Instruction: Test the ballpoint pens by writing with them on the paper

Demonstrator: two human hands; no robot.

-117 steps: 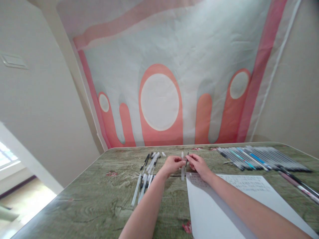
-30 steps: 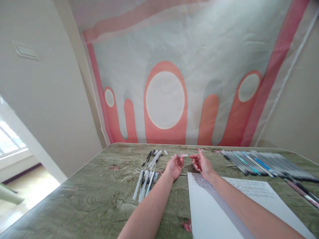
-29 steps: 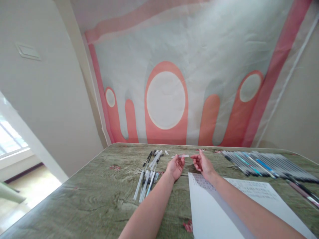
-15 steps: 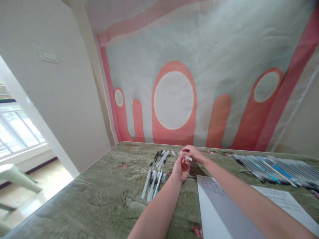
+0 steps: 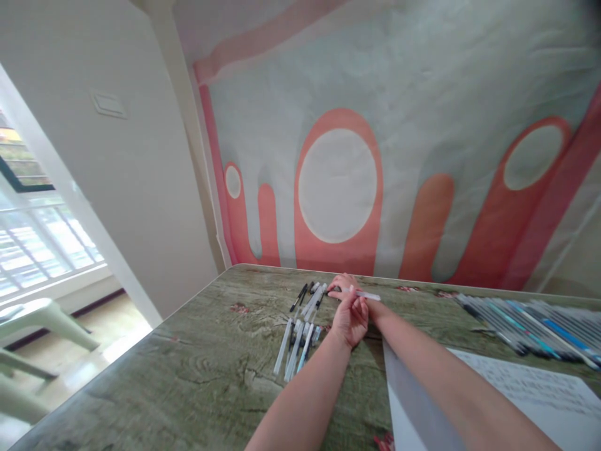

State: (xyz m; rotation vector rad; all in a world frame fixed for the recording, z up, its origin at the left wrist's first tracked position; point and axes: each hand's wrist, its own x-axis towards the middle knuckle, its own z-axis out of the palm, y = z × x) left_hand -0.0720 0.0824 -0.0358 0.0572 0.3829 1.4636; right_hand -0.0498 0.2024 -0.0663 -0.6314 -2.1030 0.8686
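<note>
My left hand (image 5: 350,322) is closed, thumb and fingers pinching a clear, whitish pen barrel (image 5: 370,295) that points right. Just behind it, my right hand (image 5: 346,284) reaches across to the tabletop with its fingers bent down and together. Whatever is under those fingertips is hidden. Left of the right hand lie several black and clear pen parts (image 5: 313,302). Nearer to me, a second group of clear and white pens (image 5: 293,351) rests beside my left wrist.
A wood-patterned table (image 5: 201,369) reaches to the mural wall. Many pens (image 5: 530,326) lie in a row at the right. Sheets of written paper (image 5: 530,388) are partly under my right forearm. A green stool (image 5: 51,322) stands off the table's left side.
My right hand has left the pen barrel and moved left, down to the table where a small whitish piece lay. My left hand keeps the barrel. The view has shifted slightly.
</note>
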